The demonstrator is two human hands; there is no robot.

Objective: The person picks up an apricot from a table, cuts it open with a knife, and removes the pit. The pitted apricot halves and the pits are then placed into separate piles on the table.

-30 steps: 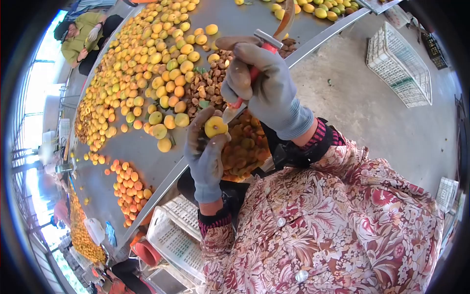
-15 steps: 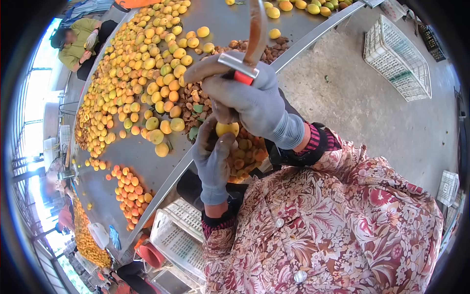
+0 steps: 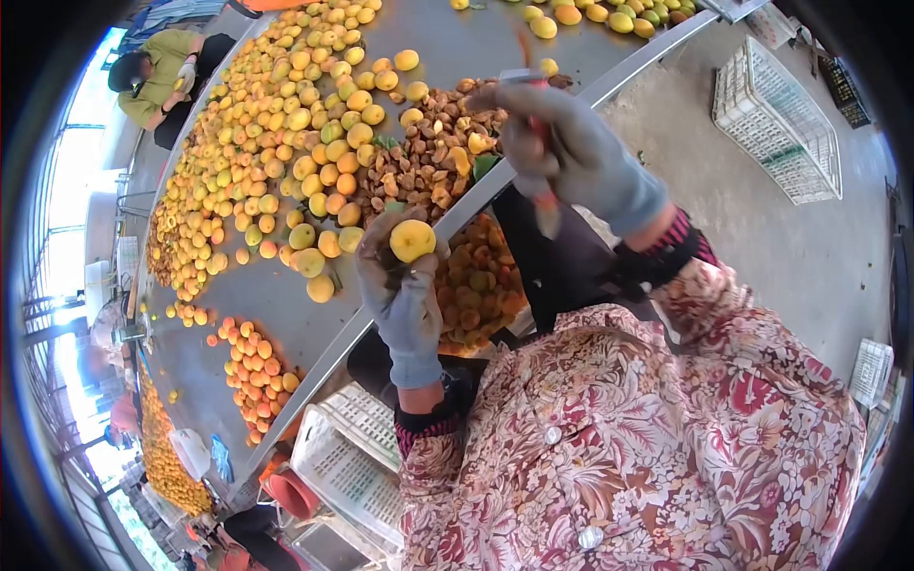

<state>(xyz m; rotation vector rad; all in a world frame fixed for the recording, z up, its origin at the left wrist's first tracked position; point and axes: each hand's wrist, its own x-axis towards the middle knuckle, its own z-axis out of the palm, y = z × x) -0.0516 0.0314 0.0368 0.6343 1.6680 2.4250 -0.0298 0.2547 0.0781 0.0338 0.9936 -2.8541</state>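
My left hand point(image 3: 405, 305), in a grey glove, grips a yellow apricot point(image 3: 412, 241) between thumb and fingers, above the table's front edge. Up and to the right, my right hand point(image 3: 581, 157), gloved too, is closed around a red-handled knife point(image 3: 542, 195). A metal collar and a thin brown piece stick out above that fist; a blurred pointed end shows below it. Brown apricot pits point(image 3: 433, 143) lie heaped on the table behind my hands. Below them, a container of orange apricot pieces point(image 3: 481, 276) is partly hidden by my sleeve and dark clothing.
Many whole apricots point(image 3: 286, 143) cover the metal table point(image 3: 286, 309), with a separate orange pile point(image 3: 255, 371) nearer its left end. White crates point(image 3: 343, 466) stand below the edge, and another crate point(image 3: 776, 124) is on the floor at right. A person point(image 3: 157, 81) sits across the table.
My hands have moved apart: the right one with the knife went right, away from the apricot. My left hand has turned, so the apricot now faces up in full view.
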